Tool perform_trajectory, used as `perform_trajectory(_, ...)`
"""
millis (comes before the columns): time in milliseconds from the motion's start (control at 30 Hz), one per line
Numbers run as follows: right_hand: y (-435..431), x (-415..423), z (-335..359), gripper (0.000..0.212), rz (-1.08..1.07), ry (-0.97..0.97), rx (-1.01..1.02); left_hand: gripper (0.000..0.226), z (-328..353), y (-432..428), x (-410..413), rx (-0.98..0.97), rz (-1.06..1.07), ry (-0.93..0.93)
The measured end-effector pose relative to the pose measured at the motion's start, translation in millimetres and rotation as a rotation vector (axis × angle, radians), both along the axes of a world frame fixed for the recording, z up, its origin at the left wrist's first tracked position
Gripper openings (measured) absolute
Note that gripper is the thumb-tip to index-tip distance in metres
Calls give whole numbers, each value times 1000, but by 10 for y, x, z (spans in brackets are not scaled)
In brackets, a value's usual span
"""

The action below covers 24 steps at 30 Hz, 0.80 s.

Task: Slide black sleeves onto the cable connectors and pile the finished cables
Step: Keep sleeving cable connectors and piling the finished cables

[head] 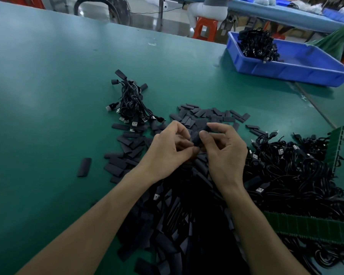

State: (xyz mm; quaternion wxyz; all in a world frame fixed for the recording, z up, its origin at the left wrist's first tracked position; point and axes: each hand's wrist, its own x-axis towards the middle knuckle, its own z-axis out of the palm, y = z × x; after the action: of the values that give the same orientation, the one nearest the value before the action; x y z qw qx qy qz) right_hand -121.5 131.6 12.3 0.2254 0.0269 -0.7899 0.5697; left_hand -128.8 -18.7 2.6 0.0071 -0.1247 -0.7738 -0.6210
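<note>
— What do we log nearest to us?
— Item one: the heap of loose sleeves (167,225), flat black pieces spread from the near edge up past our wrists, on the green table (48,76). Item two, just beside it on the right: the tangle of cables (296,175), black leads with bare metal plugs showing, lying across a green ribbed strip (310,228).
— And our hands?
— Item three: left hand (167,149) and right hand (224,155), both just above the heap, fingers curled. Item four, between them: one black sleeve (196,138). Our right thumb and forefinger pinch its upper part, and our left fingertips close on its lower end. We cannot tell whether a connector sits inside it, because the fingers cover that end.
— Anything lying alone?
— Item five: a single stray sleeve (84,167), apart from the heap on the left.
— Further out?
— Item six: the pile of finished cables (130,102), a small bundle beyond our left hand, sleeved ends pointing away and metal plugs toward us. Item seven: a blue tray (286,73) at the far right of the table, with a bunch of black cables (256,46) in its far-left corner.
— Beyond the table?
— Item eight: an orange stool (205,26) with a person (209,8) seated on it, at a second bench (276,14).
</note>
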Motion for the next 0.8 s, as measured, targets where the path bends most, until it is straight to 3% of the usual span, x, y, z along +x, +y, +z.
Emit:
perform_trajectory(100,29,-4,17,19,-22,7,-123,33,29,-48,-7,-213,18,-21)
perform_trajectory(167,36,-5,50,18,-16,20,-243,21,57,-71,-5,-298,47,11)
perform_trajectory(300,53,-36,163,15,37,21,-339,11,147,-119,-15,-276,124,158)
perform_trajectory(367,106,-49,206,16,84,-44,-225,10,172,-184,-110,-213,212,141)
perform_trajectory(467,218,-21,222,18,178,-215,104,12,194,-306,-417,-87,393,24)
perform_trajectory(567,292,40,181,11,232,-353,405,22,274,-433,-813,-97,592,21)
perform_trajectory(667,297,92,161,13,277,-436,535,31,357,-574,-1178,-112,713,15)
perform_trajectory(800,291,97,181,17,273,-471,625,52,323,-723,-1448,-256,707,-230)
